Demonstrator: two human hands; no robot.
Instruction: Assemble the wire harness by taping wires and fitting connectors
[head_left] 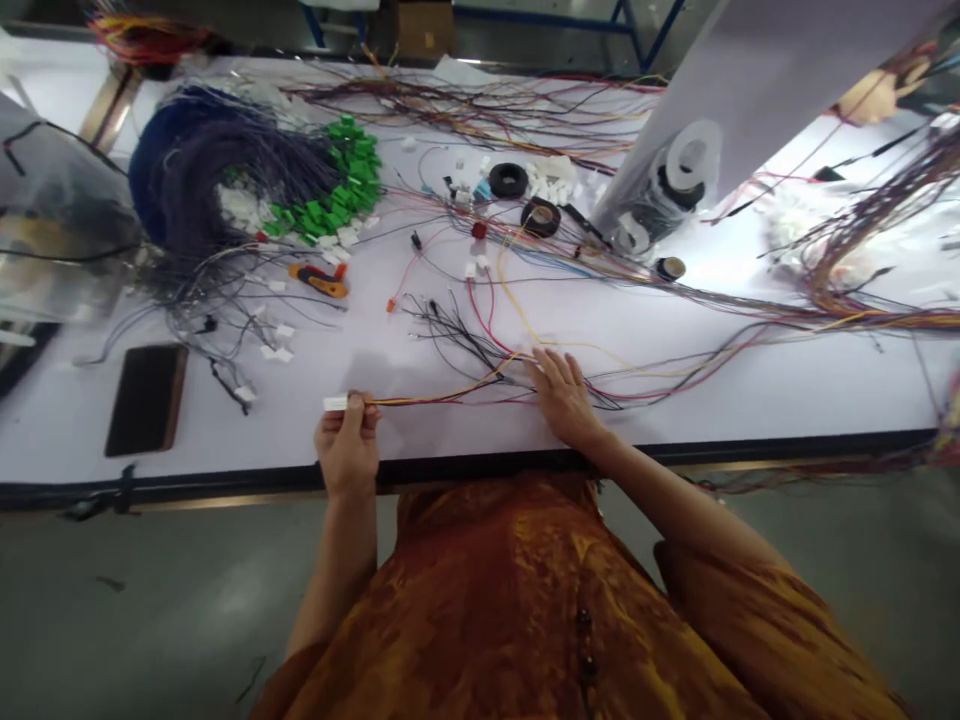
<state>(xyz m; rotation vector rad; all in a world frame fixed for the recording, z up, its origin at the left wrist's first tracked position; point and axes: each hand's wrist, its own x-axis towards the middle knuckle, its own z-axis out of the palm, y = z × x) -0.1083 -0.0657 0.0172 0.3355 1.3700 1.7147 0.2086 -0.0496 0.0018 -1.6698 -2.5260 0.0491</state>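
Near the table's front edge, my left hand (pixel 350 445) pinches a white connector (pixel 334 404) between thumb and fingers. Yellow, red and dark wires (pixel 427 401) run from it to the right, fairly straight. My right hand (pixel 561 392) lies flat over these wires with its fingers stretched out. Just left of its fingertips, a spray of black wires (pixel 469 345) with bare-looking terminals fans out on the table. Two red wires (pixel 481 310) lead up to small white connectors (pixel 476 266). Beyond my right hand the strands go on to the right.
A coiled bundle of dark blue wires (pixel 172 170) with green connectors (pixel 352 180) lies at the left. Nearby are an orange cutter (pixel 321 280) and a phone (pixel 146 399). Black tape rolls (pixel 508 181) sit mid-table. A large white post (pixel 720 130) rises at the right, beside long wire bundles (pixel 847 310).
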